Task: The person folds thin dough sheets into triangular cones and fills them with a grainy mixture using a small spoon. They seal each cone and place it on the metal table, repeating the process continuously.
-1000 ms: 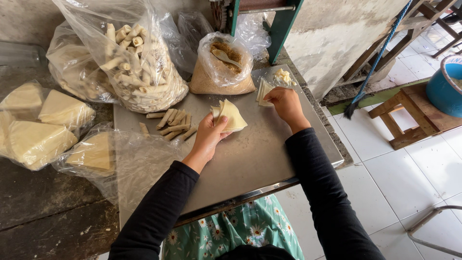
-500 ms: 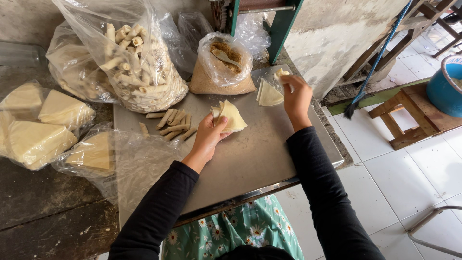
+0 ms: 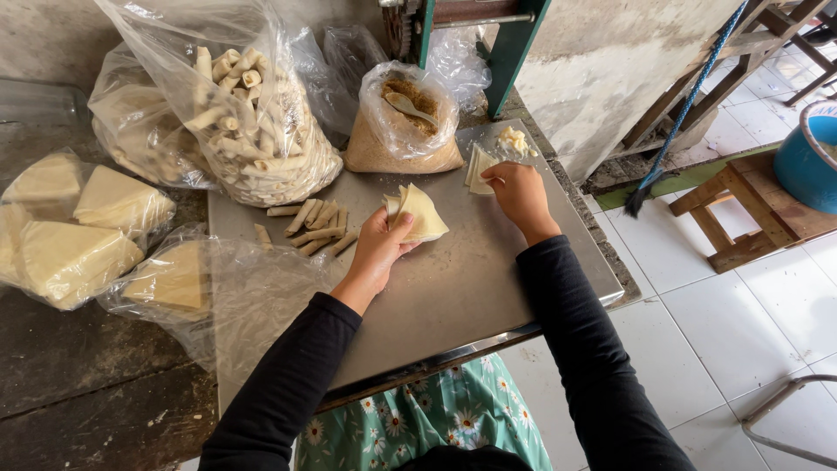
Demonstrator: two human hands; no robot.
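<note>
My left hand point(image 3: 377, 249) holds a small stack of pale triangular pastry wrappers point(image 3: 417, 214) fanned out above a steel tray point(image 3: 471, 279). My right hand point(image 3: 517, 192) rests further back on the tray, its fingers pressing on a second, smaller pile of wrappers point(image 3: 479, 166). Just beyond that pile lies a dab of pale paste point(image 3: 513, 139). Several finished rolled pastries point(image 3: 312, 222) lie on the tray to the left of my left hand.
A large clear bag of rolled pastries point(image 3: 253, 122) stands at the back left. A bag of brown filling with a spoon point(image 3: 405, 118) sits behind the tray. Bagged wrapper stacks point(image 3: 70, 222) lie at the left. A wooden stool point(image 3: 750, 209) and blue bucket point(image 3: 815, 153) stand on the tiled floor.
My right hand lifted towards the paste and wrapper pile half a second ago, and has now come down flat on the pile. The left hand has kept its stack still.
</note>
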